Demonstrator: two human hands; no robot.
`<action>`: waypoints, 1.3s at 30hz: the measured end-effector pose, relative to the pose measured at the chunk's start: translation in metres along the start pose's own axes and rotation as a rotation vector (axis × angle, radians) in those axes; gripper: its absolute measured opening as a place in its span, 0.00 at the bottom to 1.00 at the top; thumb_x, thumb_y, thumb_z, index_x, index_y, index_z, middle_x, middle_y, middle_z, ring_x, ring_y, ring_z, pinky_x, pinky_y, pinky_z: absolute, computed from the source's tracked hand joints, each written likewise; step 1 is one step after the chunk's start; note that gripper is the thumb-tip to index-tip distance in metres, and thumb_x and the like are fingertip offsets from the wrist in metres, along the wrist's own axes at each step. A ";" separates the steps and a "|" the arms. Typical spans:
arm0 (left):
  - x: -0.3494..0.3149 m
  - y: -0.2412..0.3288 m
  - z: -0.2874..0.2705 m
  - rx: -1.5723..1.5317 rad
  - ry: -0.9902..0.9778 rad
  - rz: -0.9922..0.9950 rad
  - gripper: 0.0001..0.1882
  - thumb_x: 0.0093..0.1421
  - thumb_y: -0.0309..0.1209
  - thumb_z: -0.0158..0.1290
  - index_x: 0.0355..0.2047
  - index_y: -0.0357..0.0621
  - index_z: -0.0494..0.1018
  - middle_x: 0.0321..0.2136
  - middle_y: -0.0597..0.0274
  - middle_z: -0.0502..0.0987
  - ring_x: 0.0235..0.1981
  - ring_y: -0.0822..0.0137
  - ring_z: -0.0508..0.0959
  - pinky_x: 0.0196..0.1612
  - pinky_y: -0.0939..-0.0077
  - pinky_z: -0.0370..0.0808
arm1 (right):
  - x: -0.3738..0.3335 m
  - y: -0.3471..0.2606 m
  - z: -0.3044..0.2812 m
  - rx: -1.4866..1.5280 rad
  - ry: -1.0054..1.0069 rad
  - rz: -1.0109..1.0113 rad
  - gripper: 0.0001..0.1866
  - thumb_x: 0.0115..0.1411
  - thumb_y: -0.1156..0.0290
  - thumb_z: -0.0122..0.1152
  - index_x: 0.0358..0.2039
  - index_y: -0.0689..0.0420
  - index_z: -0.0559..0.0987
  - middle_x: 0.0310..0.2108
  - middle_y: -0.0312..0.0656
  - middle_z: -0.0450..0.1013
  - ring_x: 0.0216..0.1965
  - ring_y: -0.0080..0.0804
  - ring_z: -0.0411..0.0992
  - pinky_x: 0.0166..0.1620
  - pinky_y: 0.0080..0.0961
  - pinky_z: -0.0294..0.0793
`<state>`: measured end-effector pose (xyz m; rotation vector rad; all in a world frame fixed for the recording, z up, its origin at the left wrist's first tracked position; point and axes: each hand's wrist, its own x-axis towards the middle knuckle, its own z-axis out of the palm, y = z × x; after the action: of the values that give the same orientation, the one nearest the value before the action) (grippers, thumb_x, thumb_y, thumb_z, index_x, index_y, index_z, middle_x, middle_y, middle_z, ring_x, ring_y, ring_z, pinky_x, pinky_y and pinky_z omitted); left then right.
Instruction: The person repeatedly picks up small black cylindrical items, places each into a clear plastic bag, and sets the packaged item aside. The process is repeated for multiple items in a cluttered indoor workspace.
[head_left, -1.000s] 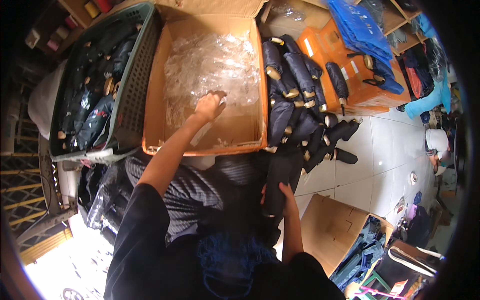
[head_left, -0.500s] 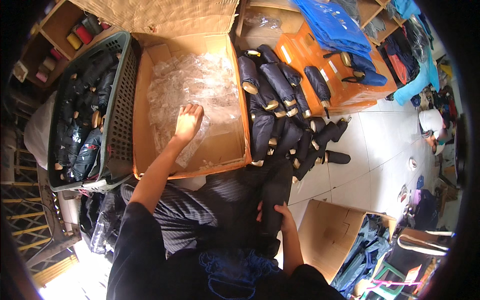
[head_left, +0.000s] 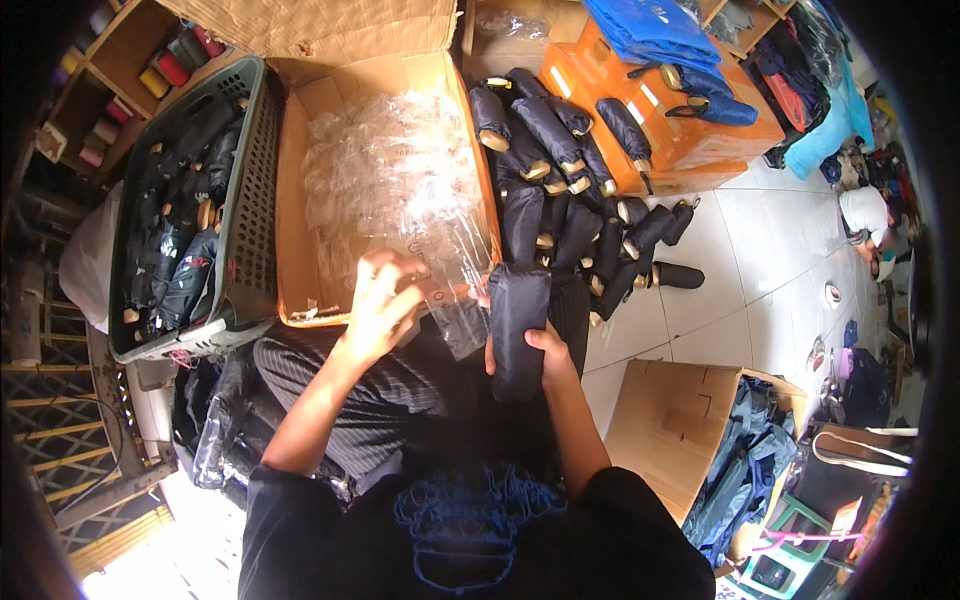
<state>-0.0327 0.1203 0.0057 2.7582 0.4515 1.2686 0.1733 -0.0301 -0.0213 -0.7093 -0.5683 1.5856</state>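
My right hand grips a folded umbrella in a black sleeve, holding it upright above my lap. My left hand, fingers bent, pinches the edge of a clear plastic bag. The bag hangs between the two hands, and its far side lies close to the umbrella's upper end. Just beyond, an open cardboard box contains a heap of clear plastic bags. Several black folded umbrellas with pale handle ends are piled to the right of that box.
At left stands a green-grey plastic basket full of black folded umbrellas. An orange-taped box carries blue packages at the far right. Another cardboard box holding dark blue bundles is at the near right, on a tiled floor.
My left hand has drawn back from the box toward my lap, bringing a clear plastic bag. My right hand has raised the umbrella from my lap toward the box's near edge.
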 end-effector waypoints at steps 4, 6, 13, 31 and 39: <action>0.008 0.049 0.001 -0.934 0.459 -0.997 0.22 0.55 0.27 0.52 0.52 0.41 0.67 0.58 0.54 0.62 0.57 0.57 0.64 0.58 0.59 0.62 | -0.004 0.005 0.010 0.068 -0.009 -0.019 0.36 0.50 0.55 0.59 0.52 0.71 0.65 0.30 0.56 0.75 0.26 0.42 0.75 0.32 0.32 0.75; -0.012 0.041 0.011 -1.460 0.336 -1.087 0.21 0.63 0.36 0.50 0.52 0.36 0.67 0.50 0.53 0.72 0.51 0.65 0.72 0.55 0.65 0.67 | -0.010 0.010 0.008 0.037 -0.018 0.019 0.35 0.51 0.57 0.59 0.52 0.71 0.65 0.33 0.55 0.75 0.26 0.41 0.75 0.33 0.32 0.75; -0.002 0.055 0.014 -0.997 0.291 -1.216 0.04 0.62 0.26 0.55 0.31 0.39 0.73 0.29 0.58 0.81 0.26 0.74 0.77 0.31 0.81 0.74 | -0.028 -0.002 0.013 -0.325 0.123 0.020 0.34 0.51 0.76 0.62 0.59 0.64 0.60 0.43 0.46 0.72 0.33 0.34 0.77 0.40 0.29 0.76; -0.006 0.059 -0.017 -1.131 -0.028 -1.221 0.09 0.62 0.29 0.55 0.40 0.39 0.73 0.34 0.66 0.75 0.34 0.76 0.72 0.43 0.81 0.68 | -0.028 -0.022 0.029 -0.390 0.013 0.102 0.28 0.53 0.74 0.65 0.52 0.68 0.66 0.36 0.42 0.73 0.30 0.27 0.75 0.36 0.23 0.75; -0.013 0.055 -0.013 -1.309 0.096 -1.070 0.04 0.61 0.21 0.53 0.33 0.40 0.68 0.33 0.65 0.74 0.35 0.73 0.75 0.41 0.77 0.73 | -0.035 -0.017 0.011 -0.459 -0.035 0.105 0.38 0.51 0.77 0.65 0.61 0.67 0.59 0.41 0.45 0.72 0.32 0.29 0.75 0.39 0.25 0.75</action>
<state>-0.0371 0.0636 0.0150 1.0707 0.6260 0.8354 0.1796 -0.0616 0.0024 -1.0677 -0.9503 1.5806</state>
